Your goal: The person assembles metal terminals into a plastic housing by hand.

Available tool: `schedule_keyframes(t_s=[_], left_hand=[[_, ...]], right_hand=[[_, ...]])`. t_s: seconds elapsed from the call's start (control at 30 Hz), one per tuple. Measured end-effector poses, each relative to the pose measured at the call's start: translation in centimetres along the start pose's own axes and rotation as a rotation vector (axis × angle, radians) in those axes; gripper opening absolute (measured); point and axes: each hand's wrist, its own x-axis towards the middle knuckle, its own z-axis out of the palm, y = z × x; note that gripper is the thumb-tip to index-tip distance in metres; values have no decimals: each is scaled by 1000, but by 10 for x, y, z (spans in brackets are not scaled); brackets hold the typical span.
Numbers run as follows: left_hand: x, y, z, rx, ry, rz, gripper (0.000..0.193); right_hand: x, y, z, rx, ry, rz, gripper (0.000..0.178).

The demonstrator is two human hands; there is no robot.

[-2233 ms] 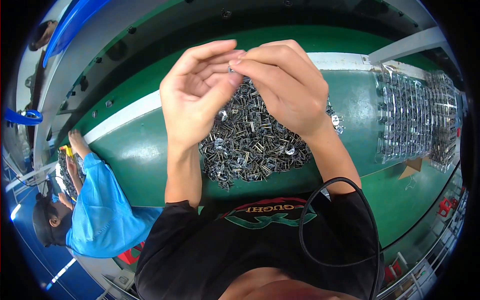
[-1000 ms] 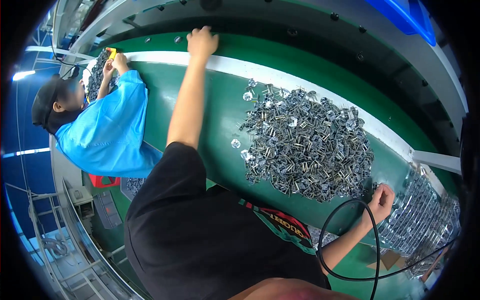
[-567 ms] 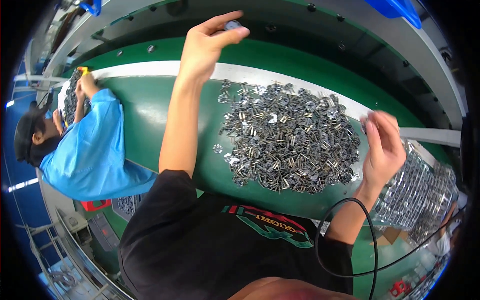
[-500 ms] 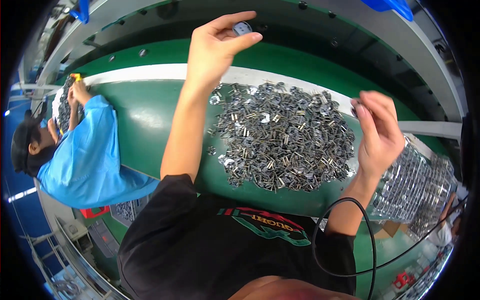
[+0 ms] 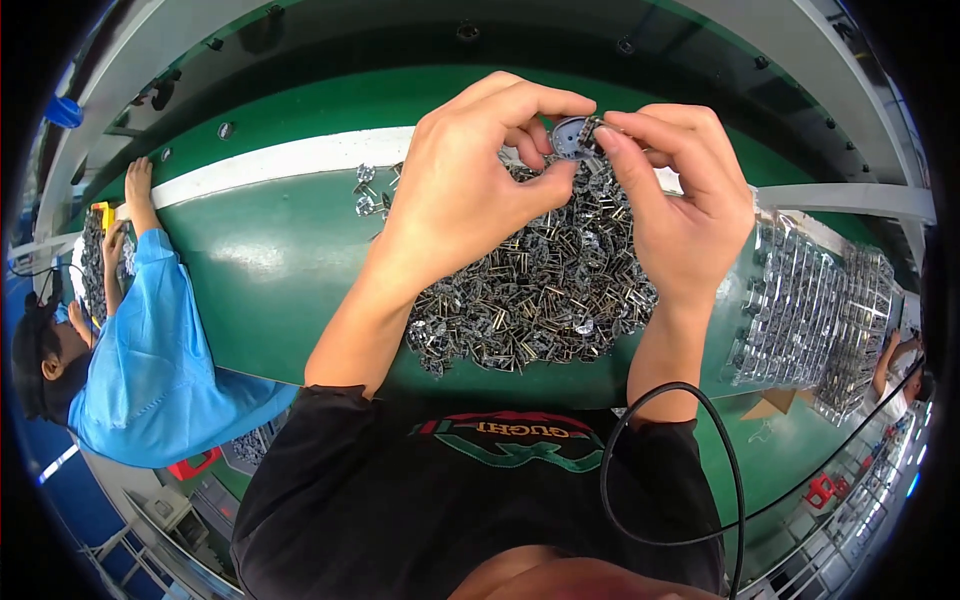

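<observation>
Above the far side of a heap of small metal-pronged parts (image 5: 540, 300), my two hands meet. My left hand (image 5: 465, 185) pinches a round grey plastic housing (image 5: 570, 138) between thumb and fingers, its open face toward me. At the housing's right edge, my right hand (image 5: 690, 200) grips a small dark pronged part (image 5: 593, 140) between thumb and forefinger. The part touches or overlaps the housing; whether it sits inside cannot be made out. My left wrist and fingers hide some of the heap.
A white ledge (image 5: 290, 163) runs along the far edge of the green table (image 5: 270, 270). Beyond it, a dark belt (image 5: 350, 70) carries scattered round pieces. Stacked clear trays of parts (image 5: 800, 300) stand at right. A co-worker in blue (image 5: 150, 360) works at left. A black cable (image 5: 735, 450) loops by my right arm.
Both hands have come together over the heap: the left moved right and nearer with the housing, the right moved left with the small part. The co-worker's arm now reaches toward the ledge.
</observation>
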Motion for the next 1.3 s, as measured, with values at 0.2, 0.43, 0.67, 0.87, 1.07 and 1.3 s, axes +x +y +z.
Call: schedule_keyframes(t_s=[0.2,0.43,0.67,0.87,1.07,1.3], left_hand=[[-1,5,0,-115,-96,-81,49],[2,-3,0,-224,-134,-61,50],[3,-6,-1,-220,-175,-90,51],[3,-5,2,-284,-204,-62,48],[2,1,0,-364,-151,4,47],[1,-2,-5,-467,-106,-37,33]], right_hand=[[2,-6,-11,-139,-119,-155,17],[0,-6,-11,-187,-146,-150,16],[-4,-2,-5,-207,-101,-181,15],[-5,-2,-11,-266,-158,-174,13],[-6,-1,-3,-171,-80,-136,23],[-12,3,10,192,-35,255,29]])
